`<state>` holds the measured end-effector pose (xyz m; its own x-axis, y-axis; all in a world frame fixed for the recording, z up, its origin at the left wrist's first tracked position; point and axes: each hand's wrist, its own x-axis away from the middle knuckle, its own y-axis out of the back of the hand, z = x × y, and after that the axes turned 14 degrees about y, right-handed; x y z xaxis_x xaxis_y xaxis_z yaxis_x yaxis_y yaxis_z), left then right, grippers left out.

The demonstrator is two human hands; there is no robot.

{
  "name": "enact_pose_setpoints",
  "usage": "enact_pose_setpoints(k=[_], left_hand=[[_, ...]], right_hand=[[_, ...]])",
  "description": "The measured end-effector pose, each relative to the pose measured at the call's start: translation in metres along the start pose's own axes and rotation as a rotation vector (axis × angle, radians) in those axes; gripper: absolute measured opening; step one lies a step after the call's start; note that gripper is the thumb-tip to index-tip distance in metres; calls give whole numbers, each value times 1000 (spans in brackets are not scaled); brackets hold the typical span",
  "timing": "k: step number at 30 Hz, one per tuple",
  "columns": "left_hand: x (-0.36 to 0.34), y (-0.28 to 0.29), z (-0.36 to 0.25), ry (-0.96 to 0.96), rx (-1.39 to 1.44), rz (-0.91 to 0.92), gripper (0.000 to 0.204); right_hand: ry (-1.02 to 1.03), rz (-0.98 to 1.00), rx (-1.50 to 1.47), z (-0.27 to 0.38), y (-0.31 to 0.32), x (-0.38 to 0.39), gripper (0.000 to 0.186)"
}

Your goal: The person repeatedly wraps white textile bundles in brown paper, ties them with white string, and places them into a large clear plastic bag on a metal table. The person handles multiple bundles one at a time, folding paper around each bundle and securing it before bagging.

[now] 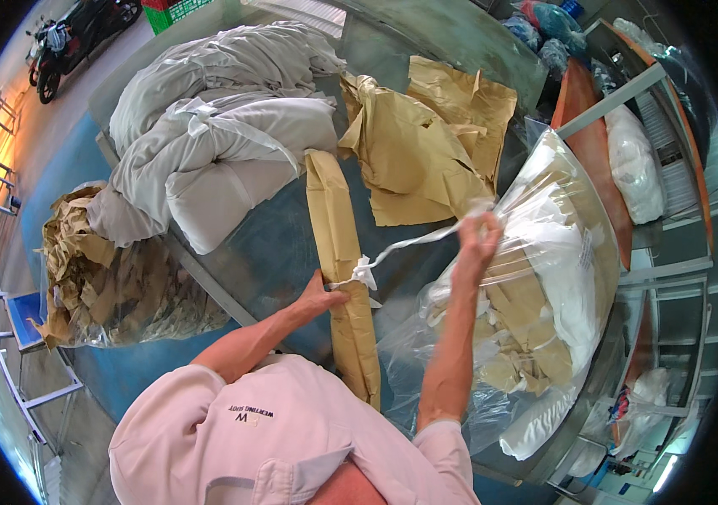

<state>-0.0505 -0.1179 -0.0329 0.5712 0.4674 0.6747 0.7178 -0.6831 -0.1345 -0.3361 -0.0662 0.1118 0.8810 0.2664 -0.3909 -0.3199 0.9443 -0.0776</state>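
A long folded brown paper bundle [338,219] lies lengthwise in front of me on the table. My left hand [322,294] grips its left edge near the middle, with the thumb up along the side and a finger across the top. Around the bundle by that hand goes a white cloth strip [418,241], gathered in a bunch on top. The strip's free length stretches right to my right hand [480,238], raised and closed on its end, slightly blurred. The strip's part under the bundle is hidden.
Grey-white cloth [216,93] is heaped at the far left. Torn brown paper [418,151] lies beyond the bundle. A clear plastic bag [544,295] with paper and white material sits right; a bag of crumpled paper [140,295] sits left. A metal-framed rack [662,269] stands right.
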Motion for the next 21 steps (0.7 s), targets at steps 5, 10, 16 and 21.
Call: enact_pose_setpoints(k=[5,10,16,21], left_hand=[[3,-1,-4,-6,-10,-25,89],[9,-5,-7,19,-40,-76,90],[4,-9,-5,47,-60,-112,88],[13,-19,2,-62,-116,-330,85]], right_hand=[[-49,568,369,-66,9,151,57],[-344,512,307,-73,19,196,22],[-214,568,229,-16,39,119,5],[-415,619,-87,45,40,98,7]])
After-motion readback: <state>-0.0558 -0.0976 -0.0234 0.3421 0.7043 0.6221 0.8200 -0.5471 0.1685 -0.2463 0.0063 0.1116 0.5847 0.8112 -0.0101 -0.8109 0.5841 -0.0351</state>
